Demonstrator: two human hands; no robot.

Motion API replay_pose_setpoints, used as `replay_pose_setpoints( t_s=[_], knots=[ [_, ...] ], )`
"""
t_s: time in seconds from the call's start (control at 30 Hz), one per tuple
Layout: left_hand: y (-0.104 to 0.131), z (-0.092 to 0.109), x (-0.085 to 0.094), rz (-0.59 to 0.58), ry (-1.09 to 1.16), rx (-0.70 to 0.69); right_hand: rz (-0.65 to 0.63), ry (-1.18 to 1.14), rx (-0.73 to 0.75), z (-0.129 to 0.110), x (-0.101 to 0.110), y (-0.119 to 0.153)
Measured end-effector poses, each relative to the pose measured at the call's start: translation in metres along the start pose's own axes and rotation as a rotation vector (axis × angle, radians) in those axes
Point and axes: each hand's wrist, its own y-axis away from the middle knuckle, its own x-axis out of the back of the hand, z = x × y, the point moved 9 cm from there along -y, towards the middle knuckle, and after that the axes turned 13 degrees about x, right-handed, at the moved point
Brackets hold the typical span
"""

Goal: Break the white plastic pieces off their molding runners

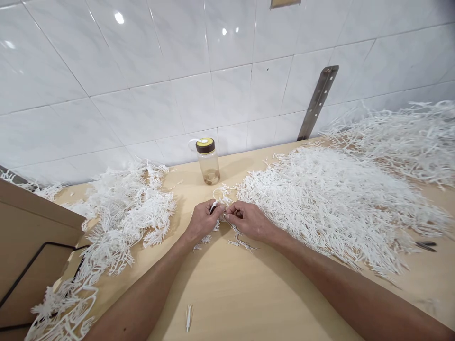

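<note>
My left hand [205, 219] and my right hand [250, 220] meet over the middle of the table, fingertips almost touching. Both are closed in a pinch on a white branched plastic sprig [223, 192]; thin strands stick out above and below the fingers. The exact spot where the fingers grip is hidden. Beside my right hand spreads a large heap of thin white sprigs [320, 199]. To the left lies a bunched pile of white branched strands [131, 208]. One small loose sprig [188, 318] rests near the front edge.
A clear bottle [209, 166] with a dark and yellow lid stands behind my hands, some brownish contents at its bottom. A metal bracket [318, 104] leans on the tiled wall. Dark scissor-like handles [425, 246] lie at right. A cardboard box [31, 237] stands at left.
</note>
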Motion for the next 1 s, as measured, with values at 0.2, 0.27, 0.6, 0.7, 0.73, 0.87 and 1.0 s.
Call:
replay_pose_setpoints(
  t_s=[0.2, 0.27, 0.6, 0.7, 0.73, 0.87, 1.0],
  knots=[
    [0.0, 0.0, -0.001, 0.001, -0.007, -0.002, 0.028, -0.008, -0.039, 0.008, 0.0, 0.001],
    [0.0, 0.001, 0.0, 0.0, -0.006, -0.006, 0.026, -0.037, -0.046, 0.008, 0.0, 0.001],
    [0.003, 0.006, -0.001, 0.009, -0.074, -0.032, 0.058, -0.006, 0.089, -0.011, 0.001, 0.001],
    [0.003, 0.006, -0.001, 0.003, -0.061, -0.032, 0.06, -0.008, 0.053, -0.006, 0.001, 0.001],
    [0.003, 0.006, -0.001, -0.003, -0.06, -0.031, 0.062, -0.015, 0.051, -0.005, 0.001, 0.001],
    [0.003, 0.006, -0.003, -0.038, -0.057, -0.031, 0.068, -0.037, 0.059, -0.003, 0.001, 0.001],
    [0.003, 0.007, -0.004, -0.103, -0.027, -0.032, 0.059, -0.036, 0.038, 0.0, 0.002, 0.0]
  ],
)
